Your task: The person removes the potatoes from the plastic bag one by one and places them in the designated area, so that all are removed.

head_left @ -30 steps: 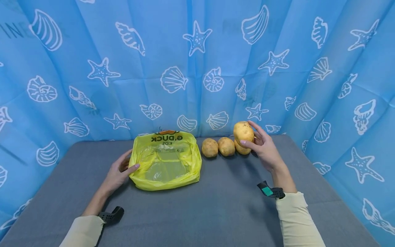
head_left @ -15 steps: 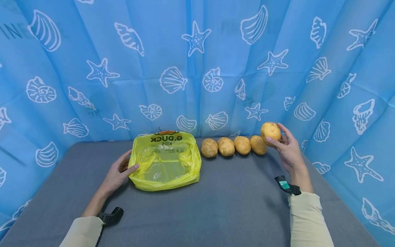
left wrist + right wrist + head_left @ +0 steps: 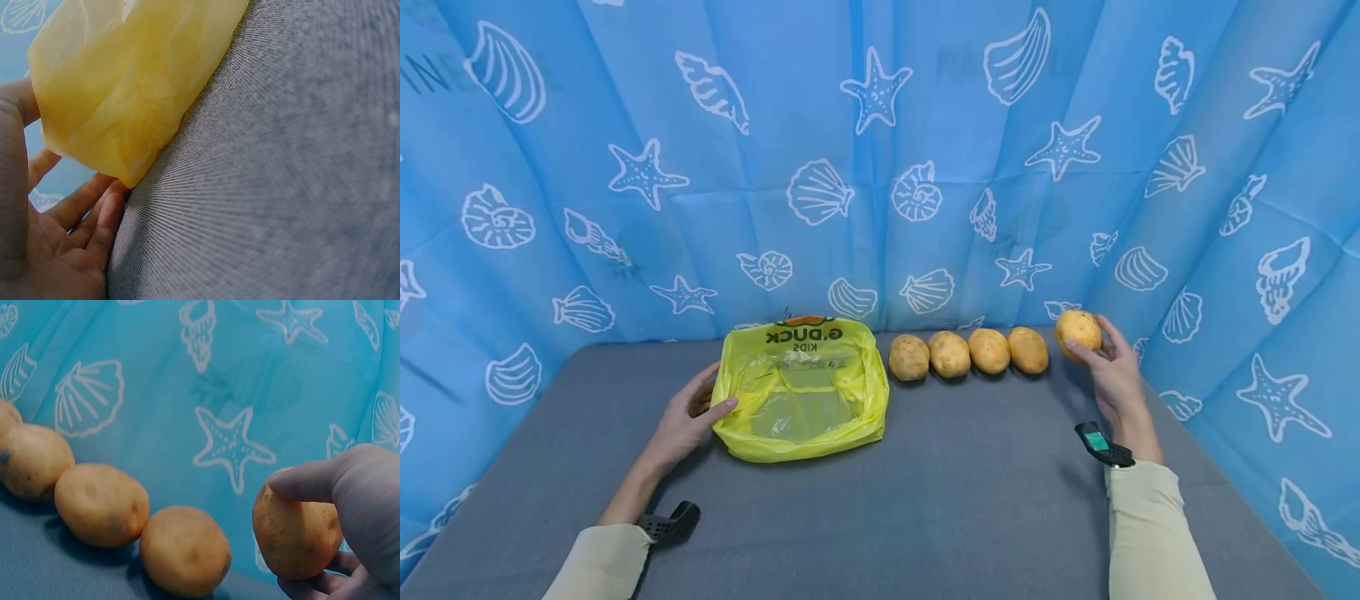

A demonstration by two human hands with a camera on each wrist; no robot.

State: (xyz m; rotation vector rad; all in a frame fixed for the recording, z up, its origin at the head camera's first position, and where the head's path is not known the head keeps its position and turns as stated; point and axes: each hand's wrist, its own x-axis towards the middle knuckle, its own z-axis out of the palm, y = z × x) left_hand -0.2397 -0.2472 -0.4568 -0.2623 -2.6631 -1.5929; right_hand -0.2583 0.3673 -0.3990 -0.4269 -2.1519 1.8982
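At the right end of a row of potatoes, my right hand (image 3: 1115,372) holds a potato (image 3: 1078,335) between thumb and fingers, a small gap from the row. The right wrist view shows the thumb across the top of this potato (image 3: 294,531) and fingertips beneath it. A yellow-green plastic bag (image 3: 805,450) with its mouth spread wide stands at centre left. My left hand (image 3: 688,419) holds the bag's left side, thumb over the rim and fingers outside. In the left wrist view, part of the thumb is hidden behind the yellow plastic (image 3: 131,94).
Several potatoes lie side by side along the table's back, among them one beside the bag (image 3: 909,358) and one at the row's right end (image 3: 1028,350). The table has a grey cloth (image 3: 880,525). A blue curtain (image 3: 880,167) with white shells hangs behind.
My right hand has carried its potato to the right, past the end of the row, and then lowered it. Row potatoes it covered now show. The left hand and bag stay put.
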